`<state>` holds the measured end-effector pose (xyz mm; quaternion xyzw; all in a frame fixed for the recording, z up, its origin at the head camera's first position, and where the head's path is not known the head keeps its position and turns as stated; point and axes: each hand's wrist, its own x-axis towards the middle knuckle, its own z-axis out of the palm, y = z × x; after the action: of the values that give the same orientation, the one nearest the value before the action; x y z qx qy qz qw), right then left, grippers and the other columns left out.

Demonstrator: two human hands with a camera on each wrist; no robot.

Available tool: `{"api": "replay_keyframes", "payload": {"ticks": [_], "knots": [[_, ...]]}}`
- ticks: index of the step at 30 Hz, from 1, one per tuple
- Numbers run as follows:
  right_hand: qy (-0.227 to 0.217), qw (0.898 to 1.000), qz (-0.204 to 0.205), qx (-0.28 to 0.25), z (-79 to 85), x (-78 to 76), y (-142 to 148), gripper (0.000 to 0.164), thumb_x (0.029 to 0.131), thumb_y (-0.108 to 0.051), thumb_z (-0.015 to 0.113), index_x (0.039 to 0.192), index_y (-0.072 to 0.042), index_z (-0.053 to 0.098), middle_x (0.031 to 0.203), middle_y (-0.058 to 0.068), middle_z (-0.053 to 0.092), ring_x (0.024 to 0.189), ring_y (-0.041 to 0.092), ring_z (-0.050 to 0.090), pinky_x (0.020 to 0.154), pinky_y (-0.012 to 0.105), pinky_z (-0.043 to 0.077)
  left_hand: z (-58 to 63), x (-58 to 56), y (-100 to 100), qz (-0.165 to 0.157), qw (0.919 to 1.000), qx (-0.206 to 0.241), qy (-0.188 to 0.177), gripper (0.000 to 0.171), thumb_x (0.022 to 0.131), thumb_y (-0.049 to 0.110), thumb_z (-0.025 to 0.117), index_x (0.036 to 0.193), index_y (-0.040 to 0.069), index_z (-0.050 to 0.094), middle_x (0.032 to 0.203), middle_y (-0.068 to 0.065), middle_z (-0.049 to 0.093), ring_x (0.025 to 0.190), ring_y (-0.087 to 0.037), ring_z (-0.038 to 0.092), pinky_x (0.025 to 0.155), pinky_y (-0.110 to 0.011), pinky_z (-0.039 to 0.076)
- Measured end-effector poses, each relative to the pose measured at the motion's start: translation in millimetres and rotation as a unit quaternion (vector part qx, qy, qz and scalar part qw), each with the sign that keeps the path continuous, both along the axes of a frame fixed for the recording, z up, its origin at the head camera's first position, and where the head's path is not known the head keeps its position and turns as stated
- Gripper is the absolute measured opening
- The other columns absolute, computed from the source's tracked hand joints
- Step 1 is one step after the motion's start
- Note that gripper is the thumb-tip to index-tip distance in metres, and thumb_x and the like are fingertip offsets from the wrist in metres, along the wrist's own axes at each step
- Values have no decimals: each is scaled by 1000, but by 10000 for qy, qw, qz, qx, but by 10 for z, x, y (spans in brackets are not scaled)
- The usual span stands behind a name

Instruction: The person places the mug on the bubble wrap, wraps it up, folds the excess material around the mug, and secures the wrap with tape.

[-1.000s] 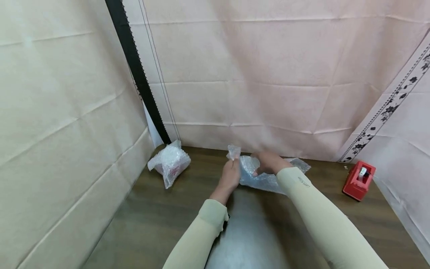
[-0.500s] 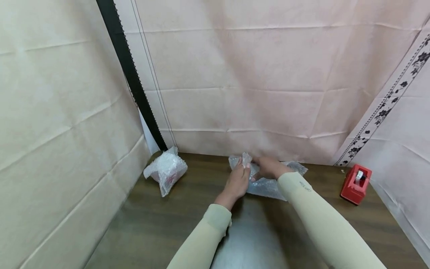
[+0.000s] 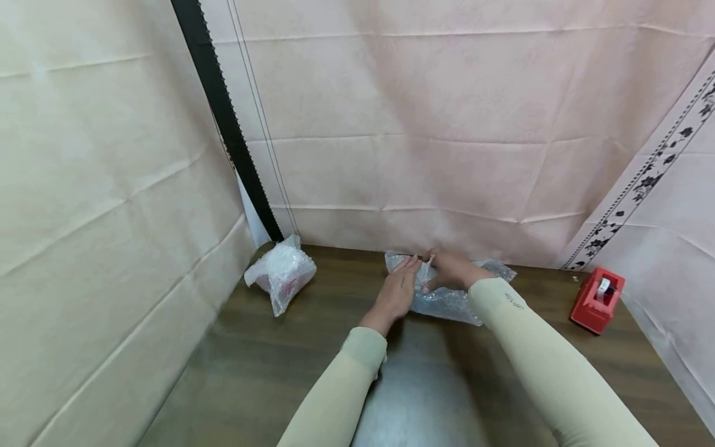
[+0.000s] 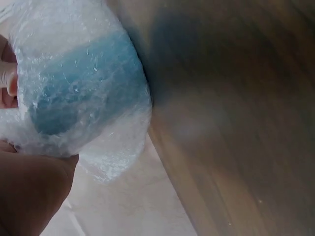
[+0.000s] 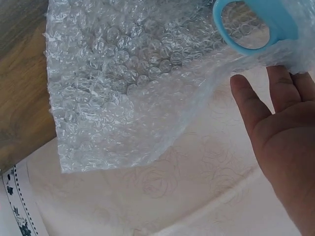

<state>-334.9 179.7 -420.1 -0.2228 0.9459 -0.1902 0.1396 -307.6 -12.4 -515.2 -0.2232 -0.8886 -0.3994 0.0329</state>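
Observation:
A light-blue mug (image 5: 275,19) lies in a sheet of bubble wrap (image 3: 449,305) on the table. Its looped handle shows through the open side of the wrap in the right wrist view. My left hand (image 3: 398,292) presses on the left part of the wrap with straight fingers. Seen from the left wrist, the plastic covers the blue side of the mug (image 4: 88,83). My right hand (image 3: 454,271) holds the wrapped mug, its thumb on the near side and its fingers behind. In the right wrist view the fingertips (image 5: 281,81) partly vanish behind the plastic.
A bubble-wrapped bundle (image 3: 285,273) with something reddish inside stands at the back left corner. A red tape dispenser (image 3: 598,300) is at the right. Cloth walls (image 3: 463,155) close off the left, back and right of the wooden table (image 3: 268,372).
My left hand has moved right, from pinching an upright flap of wrap to pressing it flat over the mug. The right hand stays nearly in place.

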Motion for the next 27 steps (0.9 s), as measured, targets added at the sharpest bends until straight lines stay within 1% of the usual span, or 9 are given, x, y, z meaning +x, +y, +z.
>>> {"api": "replay_keyframes", "payload": {"ticks": [2, 6, 10, 13, 16, 18, 22, 25, 27], "knots": [[-7, 10000, 8, -66, -40, 14, 13, 84, 91, -27, 99, 157, 5, 58, 154, 31, 67, 142, 50, 66, 119, 61, 56, 212, 171, 7, 143, 9992, 90, -353, 59, 122, 27, 25, 171, 5, 50, 184, -9, 43, 176, -27, 32, 144, -44, 29], [-84, 9995, -14, -305, -143, 24, 35, 104, 94, -20, 96, 175, -2, 35, 171, 28, 55, 145, 50, 65, 113, 60, 59, 257, 228, -9, 247, 9983, -180, -505, 58, 118, 21, 35, 173, 5, 46, 186, -8, 38, 178, -26, 28, 144, -45, 29], [-111, 9992, 22, -377, -134, 38, 105, 119, 96, -25, 95, 183, -8, 15, 184, 26, 35, 157, 51, 55, 119, 63, 56, 235, 213, -42, 278, 9972, -579, -379, 59, 118, 22, 42, 174, 5, 42, 187, -8, 36, 178, -25, 27, 144, -44, 29], [223, 9989, 191, -354, 24, 134, 180, 106, 93, -26, 97, 178, -8, 35, 182, 25, 40, 159, 51, 53, 124, 66, 51, 225, 203, -12, 320, 9955, -868, -212, 59, 118, 23, 48, 173, 4, 44, 186, -9, 39, 177, -25, 30, 143, -41, 30], [810, 9955, 478, -90, 236, 260, 202, 67, 98, -23, 91, 157, -4, 66, 162, 23, 66, 147, 47, 66, 120, 64, 55, 243, 170, 38, 346, 9942, -1012, -92, 59, 119, 25, 50, 173, 5, 45, 185, -8, 41, 176, -24, 32, 143, -40, 31], [1039, 9923, 620, 262, 328, 329, 178, 46, 103, -23, 84, 143, -2, 77, 146, 21, 78, 137, 44, 73, 116, 62, 58, 263, 140, 63, 380, 9941, -1016, -43, 58, 119, 26, 51, 174, 7, 45, 185, -7, 42, 176, -23, 33, 143, -39, 32], [706, 9930, 574, 758, 326, 409, 103, 44, 114, -28, 68, 145, 2, 75, 144, 22, 78, 136, 43, 74, 119, 61, 58, 299, 113, 76, 518, 9929, -1069, 60, 56, 119, 24, 55, 172, 7, 49, 182, -6, 47, 174, -23, 37, 141, -38, 34], [457, 9972, 218, 556, 229, 427, 80, 44, 119, -28, 60, 147, 4, 72, 147, 26, 75, 136, 44, 74, 119, 62, 57, 304, 119, 67, 505, 9928, -1085, 66, 56, 119, 25, 56, 171, 7, 50, 181, -7, 48, 173, -25, 40, 141, -38, 35], [482, 9983, 18, 324, 177, 437, 64, 40, 119, -27, 60, 141, 2, 78, 139, 24, 80, 127, 43, 78, 114, 62, 60, 301, 132, 54, 451, 9936, -1033, 50, 56, 119, 26, 54, 171, 8, 50, 181, -6, 49, 172, -26, 40, 141, -39, 35]]}}
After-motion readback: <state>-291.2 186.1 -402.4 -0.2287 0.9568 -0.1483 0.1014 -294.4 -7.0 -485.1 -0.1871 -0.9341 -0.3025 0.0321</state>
